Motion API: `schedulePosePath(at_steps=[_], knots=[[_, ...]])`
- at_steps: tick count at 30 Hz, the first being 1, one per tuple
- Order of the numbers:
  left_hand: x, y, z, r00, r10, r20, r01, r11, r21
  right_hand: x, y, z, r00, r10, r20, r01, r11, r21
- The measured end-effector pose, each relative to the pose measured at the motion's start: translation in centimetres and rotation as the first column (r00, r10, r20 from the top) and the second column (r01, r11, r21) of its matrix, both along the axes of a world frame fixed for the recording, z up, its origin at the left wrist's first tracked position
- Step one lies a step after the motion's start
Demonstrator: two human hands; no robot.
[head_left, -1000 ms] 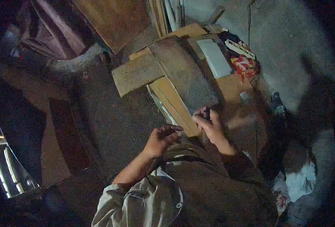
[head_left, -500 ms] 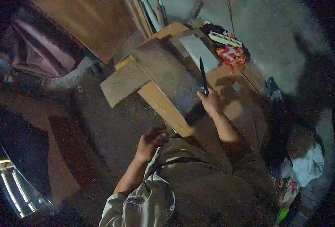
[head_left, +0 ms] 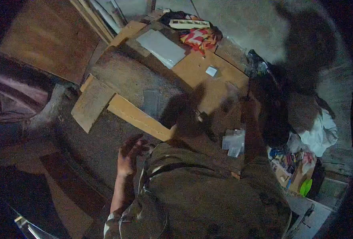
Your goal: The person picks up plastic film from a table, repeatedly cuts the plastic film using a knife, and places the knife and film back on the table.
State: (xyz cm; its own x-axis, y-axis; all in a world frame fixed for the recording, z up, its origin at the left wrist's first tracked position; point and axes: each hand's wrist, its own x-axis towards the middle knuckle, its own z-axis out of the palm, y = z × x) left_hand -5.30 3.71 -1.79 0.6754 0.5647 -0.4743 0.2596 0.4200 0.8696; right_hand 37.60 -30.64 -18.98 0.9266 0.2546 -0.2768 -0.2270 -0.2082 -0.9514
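My left hand (head_left: pixel 129 155) is raised in front of my body, left of the near end of a yellowish wood strip (head_left: pixel 138 118). Its fingers are loosely bent and apart, with nothing visible in them. I cannot make out my right hand. A greyish wooden piece (head_left: pixel 92 104) lies across the strip's far end. Beside them is a large worn board (head_left: pixel 122 75). A small dark object with a shiny part (head_left: pixel 200 116) lies in shadow on the work surface, too dim to name. Clear plastic pieces (head_left: pixel 234 142) are nearer me.
A white flat panel (head_left: pixel 161 47), a red patterned cloth (head_left: pixel 200 39) and a pale slotted strip (head_left: pixel 189 24) lie at the far side. A small white square (head_left: pixel 211 71) sits on brown board. At right are a white bag (head_left: pixel 321 133) and a box of odds and ends (head_left: pixel 296 169).
The view has swung right, so the boards appear further left. My right hand, which held a dark blade-like tool, is no longer discernible. My left hand stays raised near my body.
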Motion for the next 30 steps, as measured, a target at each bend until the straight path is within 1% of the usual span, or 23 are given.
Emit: schedulePosePath(at_steps=[3, 7, 9, 10, 12, 13, 15, 16, 17, 18, 19, 21, 24, 25, 26, 27, 28, 29, 30], knots=[[0.4, -0.1, -0.4, 1.000, 0.019, -0.011, -0.019, 1.000, -0.008, -0.5, -1.1, -2.2, 0.999, -0.027, -0.035, 0.025, 0.999, -0.034], [0.8, -0.3, -0.2, 0.998, -0.044, -0.033, 0.045, 0.999, 0.016, -0.4, -0.7, -5.5, 0.991, -0.025, -0.131, 0.020, 0.999, -0.039], [0.8, -0.4, -0.1, 0.997, -0.060, -0.046, 0.061, 0.998, 0.028, 0.1, -0.4, -7.0, 0.952, -0.009, -0.305, 0.038, 0.995, 0.090], [0.7, -0.6, 0.0, 0.998, -0.043, -0.049, 0.044, 0.999, 0.020, 0.1, -0.6, -7.9, 0.907, 0.005, -0.421, 0.078, 0.980, 0.181], [0.7, -0.5, 0.1, 0.998, -0.023, -0.051, 0.023, 1.000, 0.009, 0.0, -1.1, -9.2, 0.775, 0.056, -0.629, 0.205, 0.920, 0.335], [0.7, -0.4, 0.2, 0.998, -0.038, -0.048, 0.038, 0.999, 0.004, -0.1, -1.4, -9.6, 0.743, 0.066, -0.666, 0.241, 0.902, 0.359], [0.7, -0.5, 0.2, 0.997, -0.053, -0.048, 0.053, 0.999, -0.002, -0.1, -2.0, -10.4, 0.777, 0.044, -0.629, 0.218, 0.917, 0.333], [0.7, -0.5, 0.2, 0.997, -0.060, -0.041, 0.061, 0.998, 0.022, -0.5, -1.3, -8.7, 0.934, 0.019, -0.356, 0.025, 0.992, 0.120], [0.8, -0.6, 0.1, 0.997, -0.068, -0.033, 0.069, 0.997, 0.046, -0.8, -0.5, -7.1, 0.997, 0.022, -0.071, -0.037, 0.976, -0.216], [0.8, -0.6, 0.0, 0.997, -0.067, -0.030, 0.068, 0.997, 0.047, -1.0, 0.1, -5.7, 0.843, 0.341, 0.417, 0.086, 0.679, -0.730], [0.8, -0.6, -0.1, 0.997, -0.068, -0.040, 0.069, 0.997, 0.020, -0.9, -0.1, -5.8, 0.841, 0.342, 0.419, 0.087, 0.679, -0.729], [0.9, -0.6, 0.0, 0.997, -0.066, -0.047, 0.066, 0.998, -0.008, -0.4, -1.0, -6.4, 0.903, 0.276, 0.328, 0.017, 0.743, -0.670], [1.0, -0.6, 0.6, 0.996, -0.089, 0.007, 0.089, 0.996, -0.010, 0.9, -1.8, -7.6, 0.964, 0.201, 0.172, -0.074, 0.830, -0.553], [1.0, -0.7, 0.6, 0.997, -0.062, 0.041, 0.063, 0.998, -0.027, 0.7, -0.9, -6.4, 0.963, 0.207, 0.174, -0.079, 0.830, -0.552], [0.8, -0.8, 0.6, 0.997, -0.035, 0.073, 0.038, 0.998, -0.047, -0.1, 0.6, -3.8, 0.992, 0.124, 0.017, -0.088, 0.786, -0.611], [0.7, -0.7, 0.6, 0.997, -0.028, 0.074, 0.032, 0.998, -0.048, -1.3, 2.3, -0.4, 0.990, 0.024, -0.135, -0.109, 0.738, -0.666], [0.7, -0.5, 0.6, 0.997, -0.055, 0.054, 0.057, 0.998, -0.037, -2.6, 3.6, 3.0, 0.991, 0.030, -0.134, -0.113, 0.736, -0.667], [0.6, -0.3, 0.5, 0.996, -0.081, 0.035, 0.082, 0.996, -0.028, -4.3, 4.8, 6.5, 0.992, 0.075, -0.099, -0.120, 0.800, -0.588], [0.5, -0.2, 0.4, 0.996, -0.075, 0.038, 0.076, 0.997, -0.029, -5.6, 5.6, 8.8, 0.991, 0.116, -0.061, -0.131, 0.855, -0.502]])
